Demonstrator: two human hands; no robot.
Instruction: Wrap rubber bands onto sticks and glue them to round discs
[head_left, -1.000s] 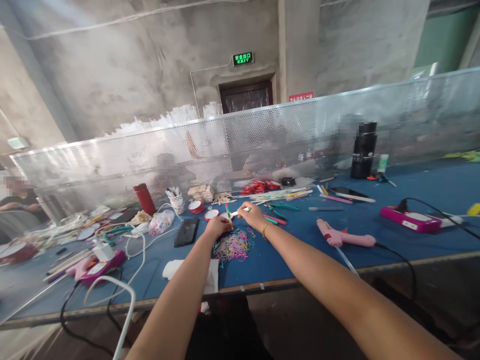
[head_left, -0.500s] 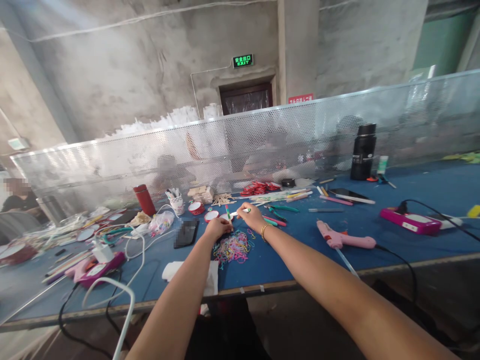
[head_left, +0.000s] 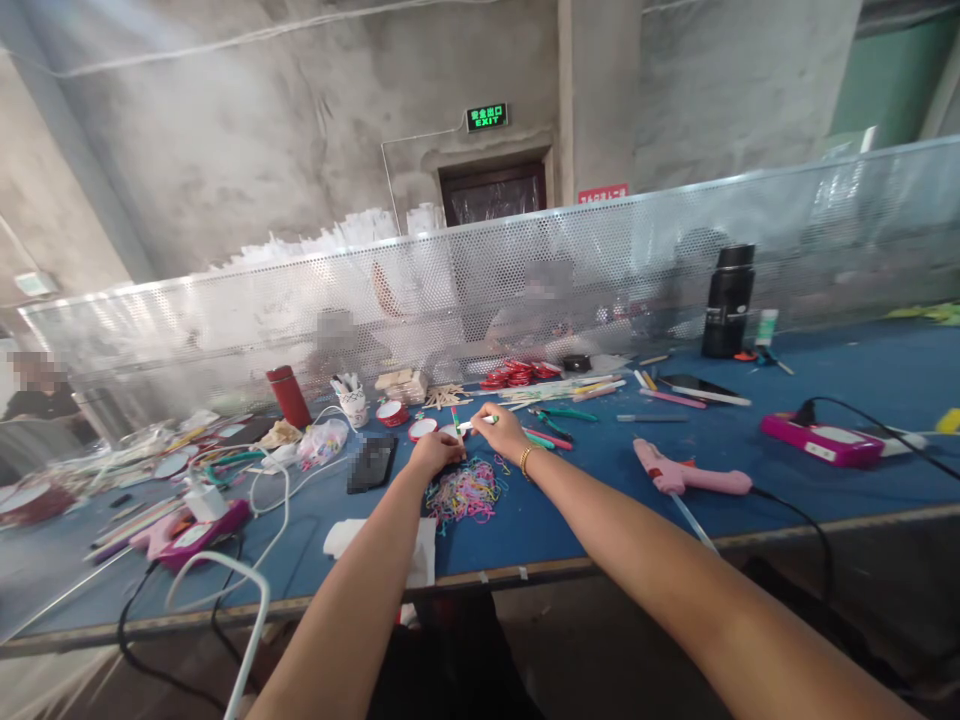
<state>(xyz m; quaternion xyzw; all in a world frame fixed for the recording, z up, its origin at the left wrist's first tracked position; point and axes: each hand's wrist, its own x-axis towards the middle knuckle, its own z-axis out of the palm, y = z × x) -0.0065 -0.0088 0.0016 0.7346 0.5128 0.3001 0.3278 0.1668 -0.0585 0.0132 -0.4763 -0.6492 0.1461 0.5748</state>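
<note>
Left hand [head_left: 437, 455]: grip pinched closed on the lower end of a thin stick [head_left: 455, 420], held upright above the tabletop [head_left: 540, 530]. Right hand [head_left: 504, 430]: grip closed around a white-and-green marker [head_left: 467, 426], tip at the stick; contact too small to confirm. Coloring looks partway: red and green on the upper part, pale lower stretch apparently unmarked. Tangled colorful strands [head_left: 465, 495] just below the hands, drum-like red-rimmed discs [head_left: 422, 429] beyond, pink glue gun [head_left: 694, 477] off right.
</note>
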